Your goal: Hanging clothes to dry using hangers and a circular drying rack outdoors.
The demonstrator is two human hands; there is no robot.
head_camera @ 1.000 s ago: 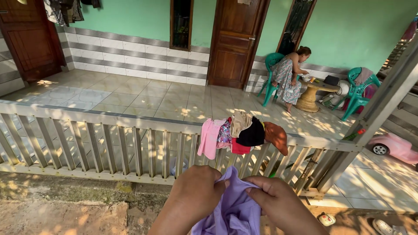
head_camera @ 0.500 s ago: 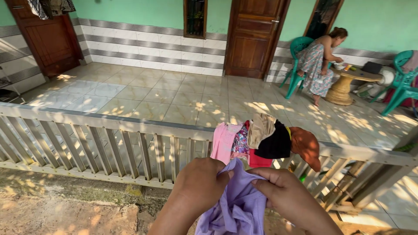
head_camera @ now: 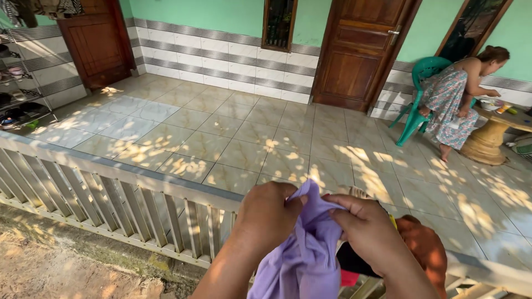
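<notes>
Both our left hand and right hand pinch shut on the lilac garment between them; we judge spreading it over the railing just beyond comes next.

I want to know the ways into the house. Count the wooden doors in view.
2. One door is at the far left of the porch, beside the shoe rack; the other door is right of the window. More may lie outside the picture.
</notes>
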